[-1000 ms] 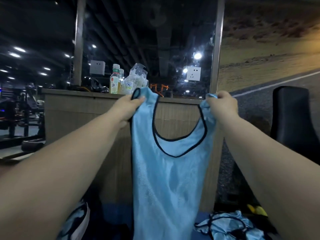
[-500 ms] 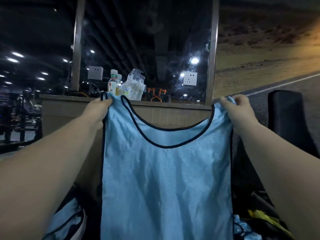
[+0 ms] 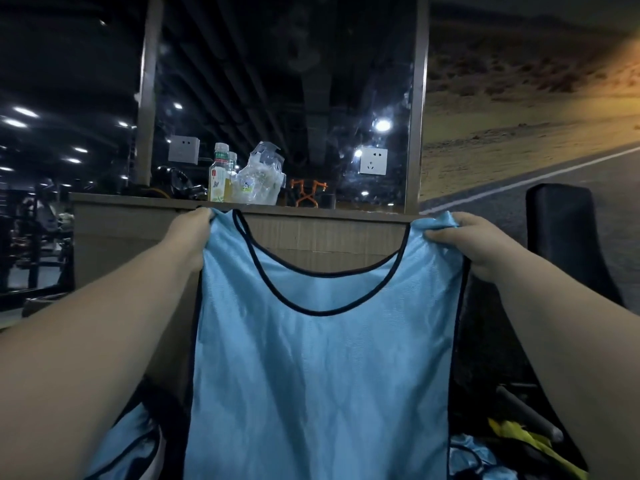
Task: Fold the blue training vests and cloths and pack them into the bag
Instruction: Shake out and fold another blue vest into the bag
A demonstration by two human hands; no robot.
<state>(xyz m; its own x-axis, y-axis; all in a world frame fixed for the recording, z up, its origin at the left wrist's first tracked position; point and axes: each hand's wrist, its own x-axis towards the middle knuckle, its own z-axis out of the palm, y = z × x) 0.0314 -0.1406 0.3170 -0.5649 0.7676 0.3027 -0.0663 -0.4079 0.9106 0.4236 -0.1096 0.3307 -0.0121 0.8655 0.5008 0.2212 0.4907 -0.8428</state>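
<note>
In the head view, the blue vest (image 3: 322, 375) hung spread flat between both hands, in front of the wooden surface (image 3: 138, 216). The left hand (image 3: 188, 237) pinched its left shoulder strap; the right hand (image 3: 474, 247) gripped the right strap, fingers curled over the fabric.

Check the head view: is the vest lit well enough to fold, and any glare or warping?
Head view: dim overall, but the vest is evenly lit and sharp, dark trim clear. Head view: lights flare as bright spots in the glass panel behind, none on the vest. Head view: wide-angle warp swells both forearms; the bottom corners are in shadow and hard to read.
</note>
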